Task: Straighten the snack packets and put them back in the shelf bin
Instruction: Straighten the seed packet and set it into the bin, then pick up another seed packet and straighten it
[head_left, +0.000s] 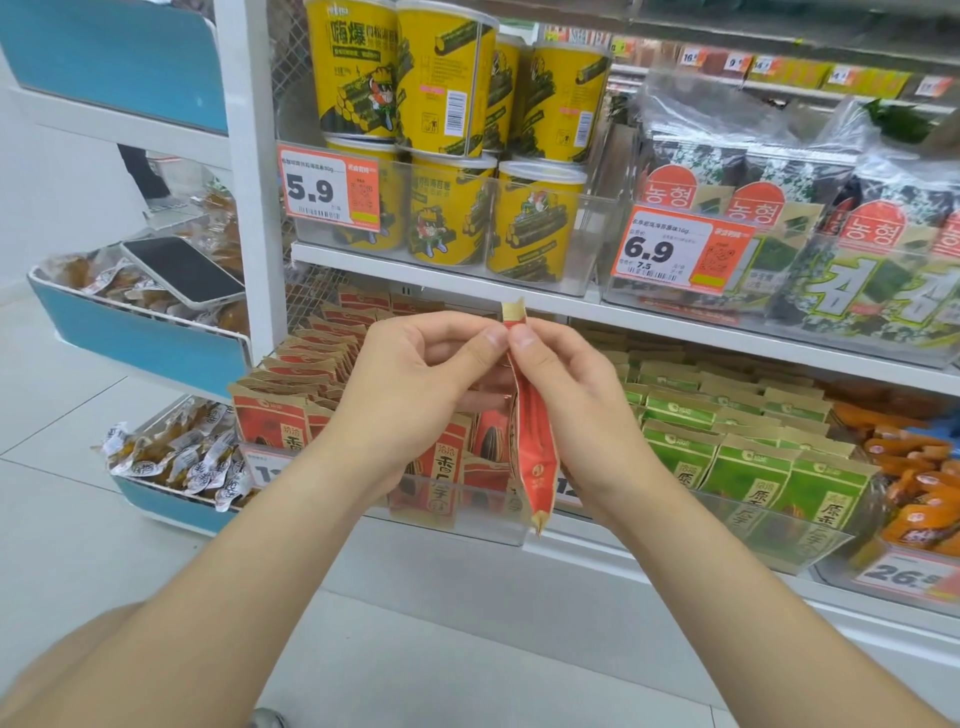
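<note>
At the centre of the frame both hands hold one red-and-tan snack packet (530, 447) edge-on to the camera, upright, its top corner poking above the fingers and its lower tip hanging in front of the clear shelf bin (483, 519). The left hand (410, 384) pinches the packet's upper edge between thumb and forefinger, its other fingers curled behind. The right hand (566, 384) pinches the same edge from the other side, thumb tip beside the left thumb.

Behind the hands, the bin holds rows of matching red packets (311, 364) standing upright. To the right stand green packets (748, 452). On the shelf above, in the upper middle of the frame, are yellow tubs (447, 78); a phone (182, 270) lies at left.
</note>
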